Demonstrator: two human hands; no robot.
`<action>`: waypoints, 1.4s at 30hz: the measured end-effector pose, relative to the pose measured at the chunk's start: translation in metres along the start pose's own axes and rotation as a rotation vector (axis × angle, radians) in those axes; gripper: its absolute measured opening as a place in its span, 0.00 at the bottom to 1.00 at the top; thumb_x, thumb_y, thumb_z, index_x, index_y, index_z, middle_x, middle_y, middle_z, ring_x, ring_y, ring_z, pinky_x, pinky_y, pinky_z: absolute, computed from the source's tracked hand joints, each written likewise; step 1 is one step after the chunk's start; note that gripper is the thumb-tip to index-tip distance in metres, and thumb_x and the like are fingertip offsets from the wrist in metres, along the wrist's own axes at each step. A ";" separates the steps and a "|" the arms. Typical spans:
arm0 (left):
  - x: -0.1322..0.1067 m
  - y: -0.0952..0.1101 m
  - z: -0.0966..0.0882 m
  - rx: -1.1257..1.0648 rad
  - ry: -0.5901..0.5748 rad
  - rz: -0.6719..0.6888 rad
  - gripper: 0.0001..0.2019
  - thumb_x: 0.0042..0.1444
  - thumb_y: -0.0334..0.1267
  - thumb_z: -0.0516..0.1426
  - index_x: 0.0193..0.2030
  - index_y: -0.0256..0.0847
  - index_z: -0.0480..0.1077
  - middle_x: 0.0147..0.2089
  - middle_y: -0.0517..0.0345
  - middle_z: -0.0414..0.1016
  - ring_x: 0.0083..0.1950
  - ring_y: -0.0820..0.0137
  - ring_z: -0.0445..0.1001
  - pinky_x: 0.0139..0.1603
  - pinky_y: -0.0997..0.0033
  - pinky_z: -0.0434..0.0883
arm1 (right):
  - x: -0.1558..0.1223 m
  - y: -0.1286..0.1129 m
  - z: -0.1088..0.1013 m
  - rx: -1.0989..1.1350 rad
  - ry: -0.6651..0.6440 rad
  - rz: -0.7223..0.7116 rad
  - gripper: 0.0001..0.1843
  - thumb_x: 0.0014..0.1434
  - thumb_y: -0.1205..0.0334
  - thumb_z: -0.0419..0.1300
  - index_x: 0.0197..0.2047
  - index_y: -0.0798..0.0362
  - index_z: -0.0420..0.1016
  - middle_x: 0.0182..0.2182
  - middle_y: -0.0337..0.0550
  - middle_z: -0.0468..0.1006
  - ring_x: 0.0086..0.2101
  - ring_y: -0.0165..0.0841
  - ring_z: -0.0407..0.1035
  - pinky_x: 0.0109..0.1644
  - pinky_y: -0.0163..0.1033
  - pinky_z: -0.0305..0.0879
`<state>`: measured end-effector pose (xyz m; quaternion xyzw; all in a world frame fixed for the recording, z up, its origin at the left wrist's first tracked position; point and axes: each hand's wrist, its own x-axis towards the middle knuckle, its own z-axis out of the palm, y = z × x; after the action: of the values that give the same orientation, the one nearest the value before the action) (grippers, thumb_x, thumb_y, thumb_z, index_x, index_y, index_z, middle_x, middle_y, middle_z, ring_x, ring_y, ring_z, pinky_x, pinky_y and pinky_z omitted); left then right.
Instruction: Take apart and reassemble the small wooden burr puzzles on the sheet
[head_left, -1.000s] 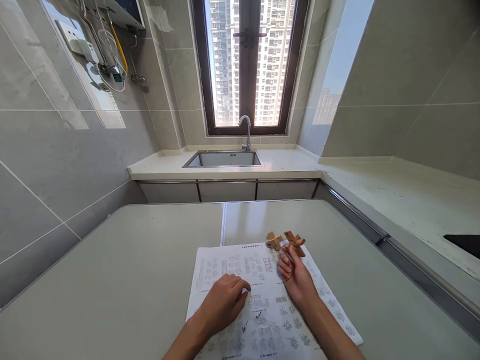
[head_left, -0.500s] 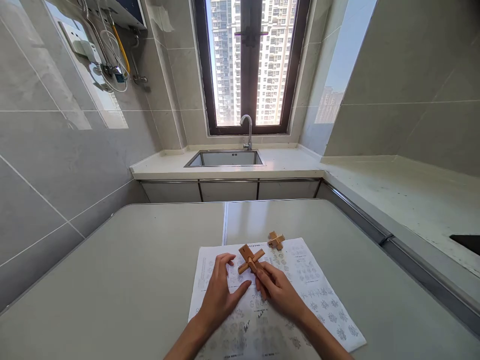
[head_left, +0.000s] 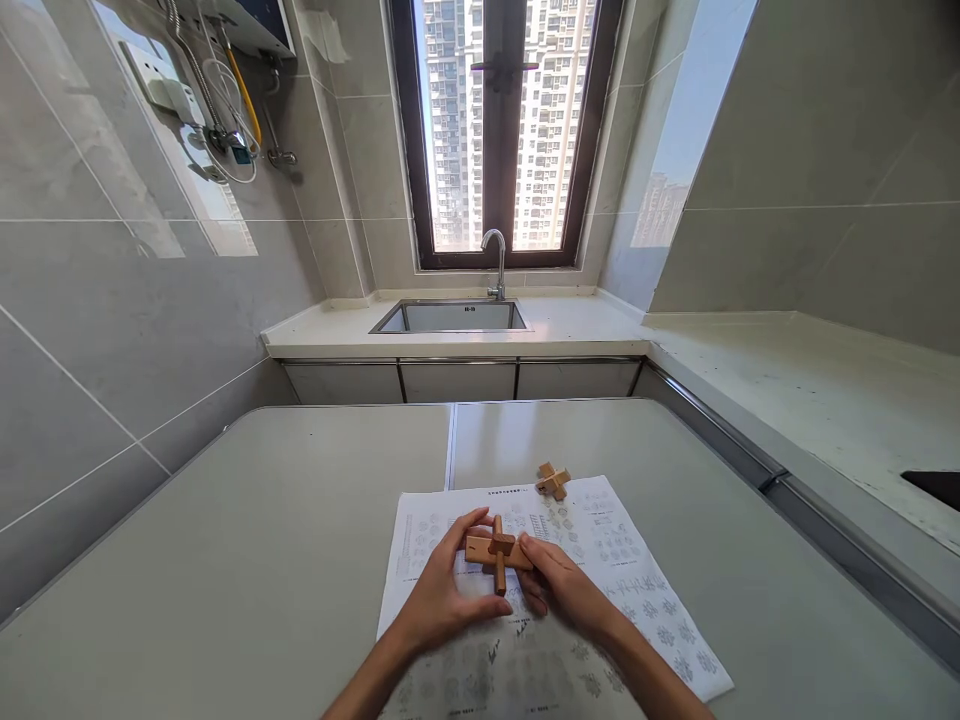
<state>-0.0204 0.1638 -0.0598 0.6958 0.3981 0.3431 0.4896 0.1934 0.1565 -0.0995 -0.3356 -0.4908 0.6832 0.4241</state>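
Note:
A brown wooden interlocking puzzle, a cross of bars, is held just above the printed sheet. My right hand pinches the right end of its wide flat bar between thumb and fingers. From the left, my left hand curls around the puzzle, fingertips by the upper end of the narrow bar and thumb by its lower end. Beyond the hands, a second, lighter wooden puzzle rests at the top edge of the printed sheet, which shows rows of small diagrams and pen check marks.
The sheet lies on a pale table with a seam down its far half. Past the table's far edge is a counter with a sink and faucet under a window. Another counter runs along the right; a tiled wall stands at left.
The puzzle has turned so its wide bar lies sideways, and it has come slightly nearer to me. My left hand has moved right, from beside the puzzle to around it.

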 end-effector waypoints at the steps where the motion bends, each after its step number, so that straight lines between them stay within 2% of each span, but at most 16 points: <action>1: 0.001 0.001 0.000 0.025 0.013 0.007 0.50 0.42 0.40 0.76 0.71 0.49 0.60 0.65 0.46 0.69 0.66 0.50 0.68 0.71 0.46 0.61 | 0.000 0.001 0.000 -0.007 0.003 0.006 0.30 0.69 0.33 0.52 0.29 0.50 0.63 0.19 0.30 0.62 0.17 0.27 0.57 0.25 0.35 0.56; 6: 0.003 0.005 0.003 0.187 0.016 0.091 0.43 0.41 0.36 0.76 0.66 0.51 0.66 0.58 0.52 0.70 0.57 0.56 0.72 0.64 0.51 0.69 | 0.001 0.000 0.002 -0.079 0.043 -0.004 0.30 0.68 0.31 0.52 0.29 0.49 0.63 0.18 0.30 0.64 0.17 0.27 0.60 0.24 0.35 0.57; 12: 0.000 0.004 0.006 0.277 -0.008 0.109 0.39 0.48 0.39 0.73 0.66 0.52 0.63 0.59 0.52 0.67 0.59 0.58 0.71 0.61 0.55 0.72 | 0.001 -0.007 0.000 -0.177 0.065 -0.041 0.25 0.68 0.34 0.57 0.40 0.50 0.68 0.20 0.28 0.65 0.18 0.27 0.59 0.26 0.34 0.56; 17: -0.002 0.005 0.006 0.358 -0.050 0.102 0.38 0.50 0.41 0.71 0.66 0.50 0.61 0.60 0.50 0.68 0.59 0.57 0.71 0.60 0.54 0.72 | 0.001 -0.002 -0.003 -0.242 0.070 -0.070 0.24 0.69 0.36 0.56 0.38 0.50 0.65 0.18 0.27 0.65 0.17 0.26 0.57 0.24 0.33 0.52; 23: -0.002 0.005 0.007 0.373 -0.015 0.092 0.39 0.46 0.41 0.73 0.63 0.49 0.63 0.58 0.52 0.71 0.58 0.55 0.72 0.58 0.55 0.73 | 0.001 0.003 -0.007 -0.243 0.037 -0.038 0.25 0.68 0.34 0.55 0.39 0.49 0.64 0.14 0.25 0.65 0.13 0.26 0.55 0.19 0.32 0.49; 32: -0.003 0.002 0.009 0.400 0.035 0.138 0.41 0.39 0.42 0.75 0.60 0.47 0.65 0.54 0.50 0.74 0.53 0.53 0.75 0.54 0.53 0.73 | 0.003 0.007 0.000 -0.160 0.121 -0.060 0.28 0.63 0.31 0.59 0.40 0.50 0.68 0.18 0.29 0.70 0.15 0.27 0.62 0.19 0.33 0.60; 42: -0.003 0.002 0.009 0.462 0.026 0.176 0.41 0.40 0.44 0.74 0.61 0.47 0.64 0.54 0.50 0.75 0.52 0.53 0.75 0.52 0.53 0.74 | 0.000 -0.002 0.003 -0.150 0.138 -0.061 0.26 0.65 0.34 0.60 0.39 0.51 0.70 0.19 0.30 0.69 0.16 0.26 0.60 0.21 0.33 0.59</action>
<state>-0.0137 0.1568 -0.0605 0.8167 0.4101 0.2931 0.2809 0.1920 0.1556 -0.0964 -0.3975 -0.5200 0.6068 0.4511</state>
